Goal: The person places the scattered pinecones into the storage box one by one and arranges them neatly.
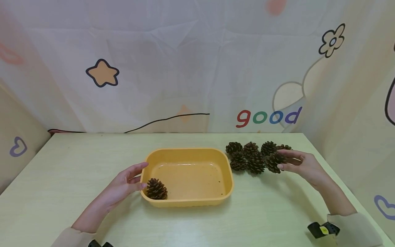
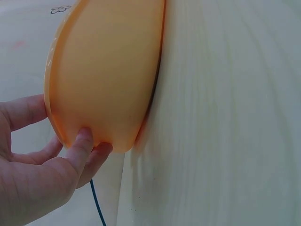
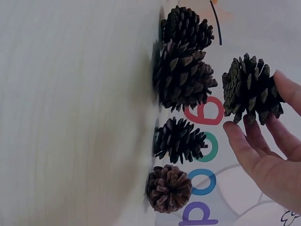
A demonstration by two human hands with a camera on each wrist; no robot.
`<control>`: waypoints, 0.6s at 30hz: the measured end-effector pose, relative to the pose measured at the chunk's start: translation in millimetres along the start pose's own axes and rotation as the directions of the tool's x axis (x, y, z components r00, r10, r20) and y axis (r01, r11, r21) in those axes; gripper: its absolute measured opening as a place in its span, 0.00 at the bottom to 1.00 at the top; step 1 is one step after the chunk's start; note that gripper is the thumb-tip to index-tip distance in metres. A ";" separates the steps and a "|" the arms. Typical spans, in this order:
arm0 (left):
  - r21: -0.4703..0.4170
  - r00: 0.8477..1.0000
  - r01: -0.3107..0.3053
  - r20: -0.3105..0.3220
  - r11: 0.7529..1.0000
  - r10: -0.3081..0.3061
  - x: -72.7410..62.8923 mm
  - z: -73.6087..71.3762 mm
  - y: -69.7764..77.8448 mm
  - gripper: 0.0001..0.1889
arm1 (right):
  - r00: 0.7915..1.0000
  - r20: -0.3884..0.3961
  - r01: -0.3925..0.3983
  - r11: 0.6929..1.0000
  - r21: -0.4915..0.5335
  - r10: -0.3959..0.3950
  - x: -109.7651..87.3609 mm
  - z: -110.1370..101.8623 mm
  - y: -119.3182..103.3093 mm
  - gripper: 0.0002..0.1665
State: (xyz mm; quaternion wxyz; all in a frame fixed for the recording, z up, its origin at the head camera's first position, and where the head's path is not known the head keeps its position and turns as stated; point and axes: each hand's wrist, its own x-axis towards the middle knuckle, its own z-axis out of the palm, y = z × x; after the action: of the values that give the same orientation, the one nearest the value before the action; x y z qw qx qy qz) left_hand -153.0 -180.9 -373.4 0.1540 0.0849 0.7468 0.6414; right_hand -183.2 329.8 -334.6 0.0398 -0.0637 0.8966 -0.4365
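Note:
My left hand point(image 1: 131, 178) grips the left end of a yellow plastic basin point(image 1: 186, 203), its fingertips at the rim and outer wall. The left wrist view shows those fingers point(image 2: 84, 136) against the basin's outer side. One brown pine cone point(image 1: 156, 189) lies inside, in the near left corner. To the right of the basin, my right hand point(image 1: 303, 166) pinches another pine cone point(image 3: 251, 89) between thumb and fingertips. The right wrist view has this cone raised off the table, apart from the others. Several more pine cones point(image 1: 255, 163) sit clustered beside the basin's far right corner.
Everything stands on a pale wooden table point(image 1: 77, 161). A white patterned cloth point(image 1: 172, 75) hangs behind it and continues along both sides. Black straps point(image 1: 324, 230) sit at the sleeves. A thin blue cable point(image 2: 97, 202) runs below the left hand in the left wrist view.

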 end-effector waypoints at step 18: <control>-0.009 1.000 -0.007 0.001 1.000 0.007 0.3 -0.2 -0.5 0.36 | 0.998 0.011 0.068 0.997 0.040 -0.068 -5.7 22.9 -34.8 0.35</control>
State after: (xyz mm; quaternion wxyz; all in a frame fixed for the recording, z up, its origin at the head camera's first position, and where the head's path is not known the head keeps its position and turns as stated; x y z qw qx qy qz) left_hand -153.3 -181.1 -373.9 0.1523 0.0871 0.7436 0.6452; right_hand -171.9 291.6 -321.3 0.0318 -0.0960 0.8849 -0.4547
